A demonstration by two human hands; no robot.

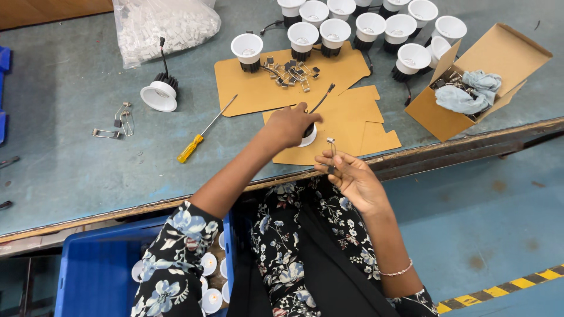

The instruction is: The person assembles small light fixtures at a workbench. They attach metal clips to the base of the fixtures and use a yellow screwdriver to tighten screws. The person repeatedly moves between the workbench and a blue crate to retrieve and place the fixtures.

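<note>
Lamp (308,136) sits gripped under left hand (289,124); right hand (351,176) pinches spring clip (331,142) upright, just beside it

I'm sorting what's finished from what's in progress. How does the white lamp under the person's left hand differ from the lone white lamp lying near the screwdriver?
The lamp under the left hand sits on brown cardboard and is mostly covered by the hand; the lone lamp rests untouched on the bare grey table, fully visible. The lone lamp shows its black finned back and cable pointing up; on the held lamp only a white rim and a dark cable show. Both are round with white rims.
</note>
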